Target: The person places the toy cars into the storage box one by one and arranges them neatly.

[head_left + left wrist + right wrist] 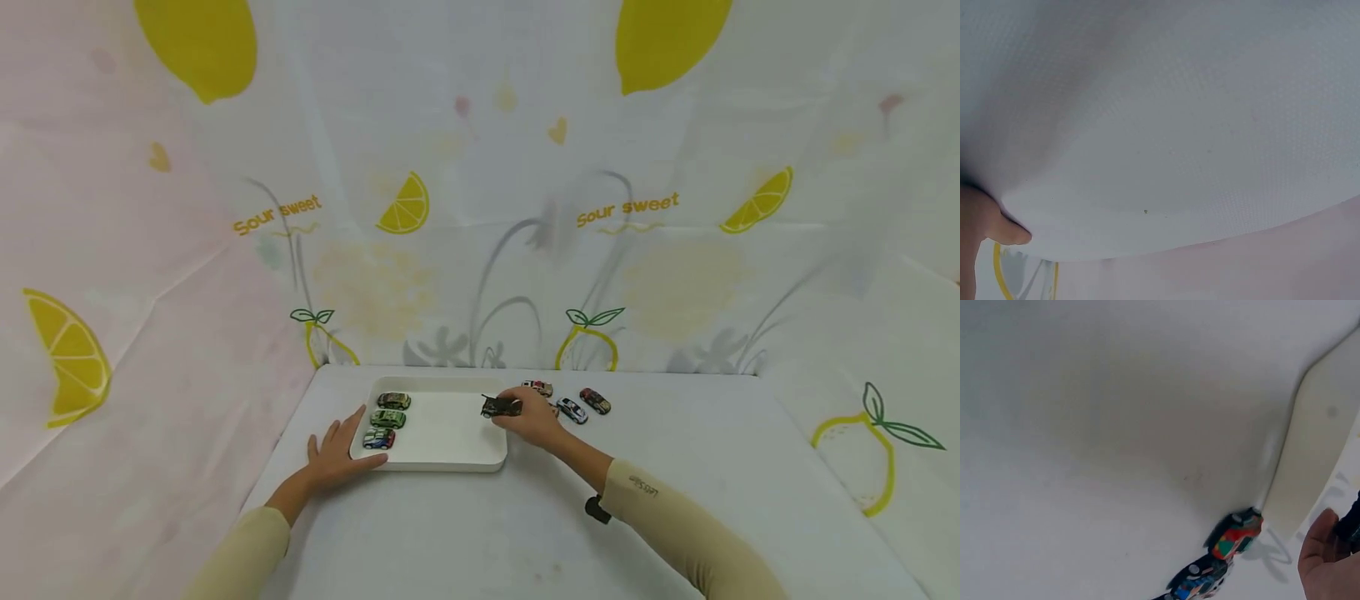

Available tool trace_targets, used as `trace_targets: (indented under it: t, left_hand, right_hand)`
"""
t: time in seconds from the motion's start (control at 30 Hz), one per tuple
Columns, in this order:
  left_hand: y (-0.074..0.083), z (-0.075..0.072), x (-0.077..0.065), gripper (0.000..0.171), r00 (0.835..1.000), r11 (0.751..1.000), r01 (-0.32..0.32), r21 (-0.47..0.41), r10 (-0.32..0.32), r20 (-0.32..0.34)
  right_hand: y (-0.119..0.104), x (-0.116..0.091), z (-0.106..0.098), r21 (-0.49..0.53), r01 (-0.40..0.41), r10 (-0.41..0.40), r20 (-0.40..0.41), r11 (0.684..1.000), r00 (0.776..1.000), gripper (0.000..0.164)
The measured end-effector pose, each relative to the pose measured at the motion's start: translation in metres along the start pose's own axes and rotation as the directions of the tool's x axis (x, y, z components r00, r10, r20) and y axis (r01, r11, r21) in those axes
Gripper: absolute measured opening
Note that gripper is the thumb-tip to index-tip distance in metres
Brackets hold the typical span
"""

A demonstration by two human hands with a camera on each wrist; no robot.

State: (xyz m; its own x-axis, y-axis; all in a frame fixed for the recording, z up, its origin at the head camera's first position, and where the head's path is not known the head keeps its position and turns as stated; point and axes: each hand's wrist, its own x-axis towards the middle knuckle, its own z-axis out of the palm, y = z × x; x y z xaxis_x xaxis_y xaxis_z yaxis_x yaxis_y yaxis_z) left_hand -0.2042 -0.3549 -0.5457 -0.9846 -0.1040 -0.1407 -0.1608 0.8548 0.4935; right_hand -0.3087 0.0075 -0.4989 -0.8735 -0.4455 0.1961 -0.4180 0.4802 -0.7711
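Observation:
My right hand [534,419] pinches a black toy car [497,407] above the right side of a white tray [446,467]. In the right wrist view only part of that hand [1329,569] and the dark car [1350,525] appear at the right edge. My left hand [330,457] rests against the tray's left side, fingers spread and thumb along the front rim. Three toy cars stand in a column at the tray's left end: a dark patterned one [393,401], a green one [387,418] and a blue, white and red one [378,438].
Right of the tray, several toy cars lie on the white table [450,533], among them a white-and-blue one [572,410], a dark red one [595,401] and a pale one [537,387]. Another is mostly behind my right hand. A lemon-print cloth [480,275] hangs behind.

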Motion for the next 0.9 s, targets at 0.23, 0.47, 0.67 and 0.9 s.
trace_targets:
  t: [0.23, 0.47, 0.67, 0.9]
  left_hand:
    - [0.003, -0.002, -0.003, 0.112, 1.0, 1.0, -0.006, 0.001, 0.006, 0.001]
    - [0.002, -0.003, -0.006, 0.112, 1.0, 1.0, -0.014, -0.02, 0.014, -0.017]
    - [-0.005, 0.004, -0.005, 0.112, 0.997, 0.999, -0.038, -0.005, 0.038, -0.061]
    - [-0.006, 0.005, -0.003, 0.112, 0.996, 0.998, -0.052, -0.024, 0.05, -0.074]
  right_hand:
    - [-0.016, 0.012, 0.032, -0.024, 0.012, -0.011, 0.057, 1.0, 0.998, 0.035]
    - [-0.027, 0.024, 0.065, -0.046, -0.016, 0.02, 0.091, 0.999, 0.996, 0.035]
    - [-0.029, 0.028, 0.089, -0.09, -0.012, 0.024, 0.132, 0.996, 0.991, 0.036]
    - [-0.032, 0.031, 0.107, -0.043, -0.054, 0.061, 0.191, 0.998, 0.98, 0.039]
